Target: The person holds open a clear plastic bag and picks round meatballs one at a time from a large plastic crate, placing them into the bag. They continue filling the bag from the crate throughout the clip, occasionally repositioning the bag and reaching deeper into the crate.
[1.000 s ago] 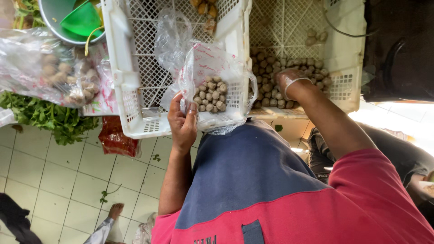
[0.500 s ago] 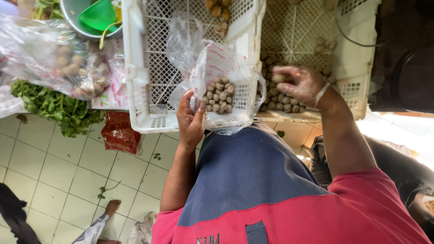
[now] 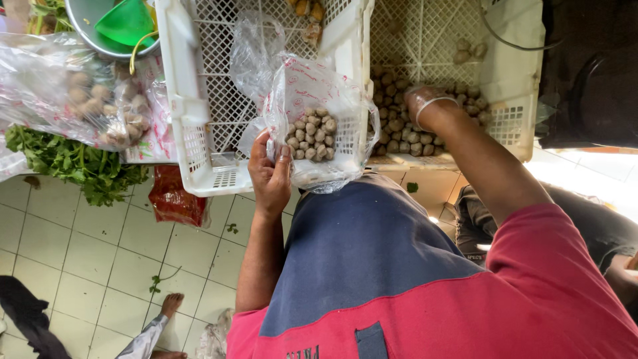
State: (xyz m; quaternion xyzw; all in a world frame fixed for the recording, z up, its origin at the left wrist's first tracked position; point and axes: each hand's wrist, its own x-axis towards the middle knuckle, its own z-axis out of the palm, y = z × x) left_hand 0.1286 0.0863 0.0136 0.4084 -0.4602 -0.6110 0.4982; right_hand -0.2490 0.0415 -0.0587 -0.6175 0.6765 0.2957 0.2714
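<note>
My left hand [image 3: 269,176] grips the edge of a clear plastic bag [image 3: 319,100] and holds it open against the rim of a white lattice crate [image 3: 199,100]. The bag holds several small round brown balls [image 3: 311,133]. My right hand [image 3: 425,106], with a pale band on the wrist, reaches down into a pile of the same brown balls [image 3: 395,126] in a second white crate [image 3: 512,80] to the right. Its fingers are buried in the pile and hidden.
A metal bowl [image 3: 93,33] with a green scoop [image 3: 126,23] sits at the top left, above a big plastic bag of larger brown lumps [image 3: 86,100]. Leafy greens [image 3: 73,163] and a red packet [image 3: 176,199] lie below. Another person's bare foot [image 3: 171,304] stands on the tiled floor.
My right hand, lifted palm-out above the pile half a second ago, has dipped back into the brown balls. My left hand keeps hold of the bag.
</note>
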